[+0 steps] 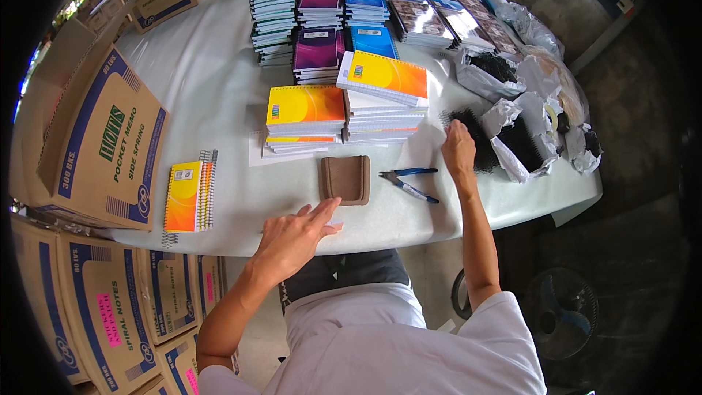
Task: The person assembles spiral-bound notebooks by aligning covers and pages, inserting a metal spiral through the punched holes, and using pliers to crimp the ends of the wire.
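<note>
My left hand hovers over the table's front edge, fingers stretched out, its fingertips by a brown three-sided holder. To the right, my right hand has its fingers drawn together at the edge of a pile of black spiral coils; the grip on a coil is only partly visible. Between the hands lie blue-handled cutting pliers, jaws toward the holder. Behind the holder stand two stacks of yellow-orange notebooks, a left stack and a taller right stack. Spiral-bound yellow notebooks lie at the left.
Torn white wrappings with more black coils lie at the right. Purple notebooks, blue notebooks and green-covered stacks stand at the back. An open cardboard box borders the left side; closed cartons are stacked below.
</note>
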Demonstrator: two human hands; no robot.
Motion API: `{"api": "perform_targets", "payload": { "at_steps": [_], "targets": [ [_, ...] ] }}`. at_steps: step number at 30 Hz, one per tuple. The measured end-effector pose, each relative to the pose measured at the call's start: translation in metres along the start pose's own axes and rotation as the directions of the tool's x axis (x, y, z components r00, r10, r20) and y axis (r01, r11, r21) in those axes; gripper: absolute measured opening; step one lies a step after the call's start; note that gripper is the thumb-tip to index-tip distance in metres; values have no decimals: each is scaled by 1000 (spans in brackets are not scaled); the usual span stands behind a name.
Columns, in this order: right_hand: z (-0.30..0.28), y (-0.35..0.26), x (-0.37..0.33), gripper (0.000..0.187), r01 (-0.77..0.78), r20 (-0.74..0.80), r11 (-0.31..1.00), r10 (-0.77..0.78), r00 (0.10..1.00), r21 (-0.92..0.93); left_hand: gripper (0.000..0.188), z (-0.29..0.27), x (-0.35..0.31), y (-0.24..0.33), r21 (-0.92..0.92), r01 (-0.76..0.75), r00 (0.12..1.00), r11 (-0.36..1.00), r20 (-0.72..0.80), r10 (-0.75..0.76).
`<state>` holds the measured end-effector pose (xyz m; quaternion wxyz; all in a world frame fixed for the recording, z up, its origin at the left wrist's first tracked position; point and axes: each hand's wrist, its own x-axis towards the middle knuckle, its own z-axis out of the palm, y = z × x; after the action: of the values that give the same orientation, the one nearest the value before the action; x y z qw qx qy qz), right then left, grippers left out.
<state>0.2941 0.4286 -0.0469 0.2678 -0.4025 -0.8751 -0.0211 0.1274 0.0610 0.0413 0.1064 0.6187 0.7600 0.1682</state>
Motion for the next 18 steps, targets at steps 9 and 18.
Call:
{"api": "perform_targets", "payload": {
  "at_steps": [9,18],
  "targets": [
    [-117,-127,-76,20,178,123,566,-453,883,805,56,16,-4,-5,68,-33,987,997,-157,44],
    [-101,-156,-90,17,-86,289,369,-540,791,925,55,16,-2,-4,147,-52,979,988,-186,79]
  ]
}}
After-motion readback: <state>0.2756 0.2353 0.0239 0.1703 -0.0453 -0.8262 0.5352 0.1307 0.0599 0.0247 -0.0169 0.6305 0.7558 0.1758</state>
